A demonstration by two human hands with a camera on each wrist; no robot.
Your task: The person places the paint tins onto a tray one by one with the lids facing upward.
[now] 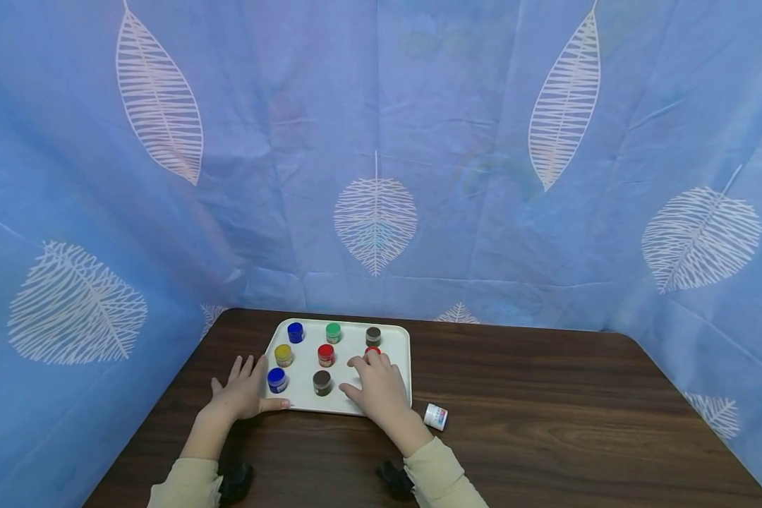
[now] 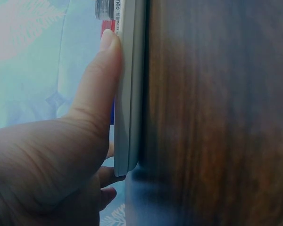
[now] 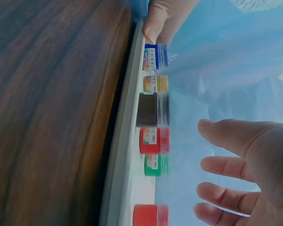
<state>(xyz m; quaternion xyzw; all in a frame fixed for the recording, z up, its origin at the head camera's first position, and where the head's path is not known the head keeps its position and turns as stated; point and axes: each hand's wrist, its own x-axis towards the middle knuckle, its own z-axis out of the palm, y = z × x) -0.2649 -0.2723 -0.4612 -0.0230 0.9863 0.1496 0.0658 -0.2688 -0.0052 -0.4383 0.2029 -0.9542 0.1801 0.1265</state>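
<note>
Your left hand (image 1: 244,391) rests flat at the tray's (image 1: 398,337) left near corner, fingers straight, thumb along the front rim, clamped on nothing. Your right hand (image 1: 376,384) lies over the tray's right half, fingers spread and relaxed, holding nothing; its fingertips sit at a red pot (image 1: 372,351) that is mostly hidden.

The tray sits on the table (image 1: 546,409) and holds eight pots. Count them:
- two blue (image 1: 295,332) (image 1: 276,380)
- two brown (image 1: 373,336) (image 1: 322,382)
- two red, the second at mid-tray (image 1: 326,355)
- one green (image 1: 333,332)
- one yellow (image 1: 283,355)

A ninth pot, white (image 1: 436,416), lies on its side on the table just beside your right wrist, off the tray.
</note>
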